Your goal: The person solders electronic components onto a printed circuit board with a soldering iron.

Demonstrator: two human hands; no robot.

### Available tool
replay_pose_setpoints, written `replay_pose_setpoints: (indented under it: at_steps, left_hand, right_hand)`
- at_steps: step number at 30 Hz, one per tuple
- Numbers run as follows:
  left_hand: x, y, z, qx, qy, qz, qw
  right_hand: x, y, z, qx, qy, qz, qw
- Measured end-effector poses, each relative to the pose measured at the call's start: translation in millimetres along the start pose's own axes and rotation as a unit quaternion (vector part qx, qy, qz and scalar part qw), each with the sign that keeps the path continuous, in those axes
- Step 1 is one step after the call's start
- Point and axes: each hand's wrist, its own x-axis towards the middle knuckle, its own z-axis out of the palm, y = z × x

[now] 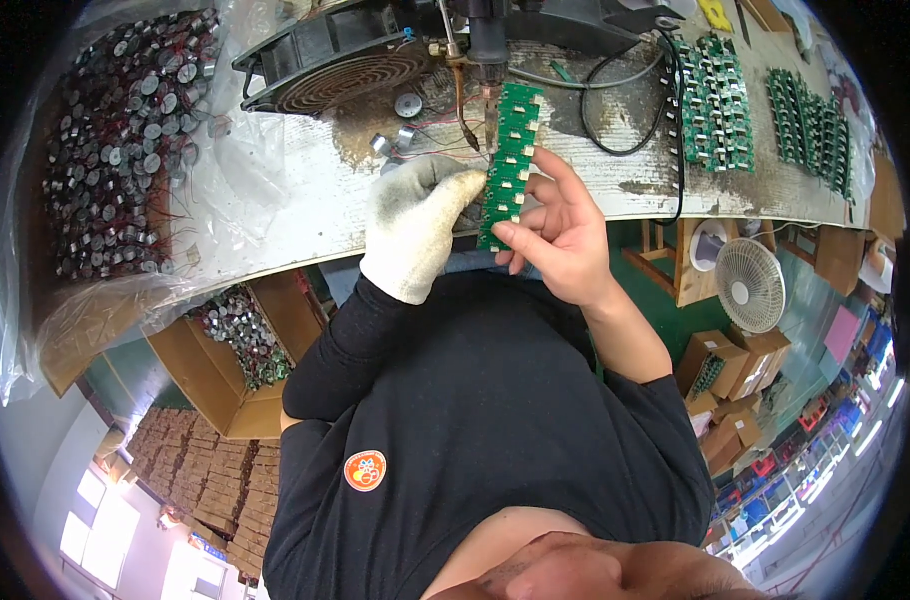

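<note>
In front of my chest I hold a long green circuit board strip [515,150] upright at a slight tilt, with a column of white connectors along it. My bare right hand [570,240] grips its lower right part between thumb and fingers. My left hand [410,225], in a white glove, is closed, with its thumb tip against the board's left edge; whatever it pinches is hidden. Just above hangs a fixed soldering tool [490,75], its tip beside the board's upper left edge. A bent copper tube [462,95] with a dark end comes down next to it.
A large heap of small round motors with red wires [125,150] lies at the left. A black round fan [345,75] stands behind my hands, near a loose motor [408,105]. Finished-looking board rows [715,105] and a black cable [615,150] are at the right.
</note>
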Motion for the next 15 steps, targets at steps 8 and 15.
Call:
replay_pose_setpoints:
  at_steps: [8, 15]
  left_hand:
    - [-1, 8, 3, -0.001, 0.002, 0.023, 1.000]
    - [-1, -2, 5, -0.016, 0.011, 0.018, 1.000]
  right_hand:
    - [1, -4, 2, 0.003, -0.001, -0.011, 1.000]
    - [-1, 0, -1, -0.003, 0.001, -0.016, 1.000]
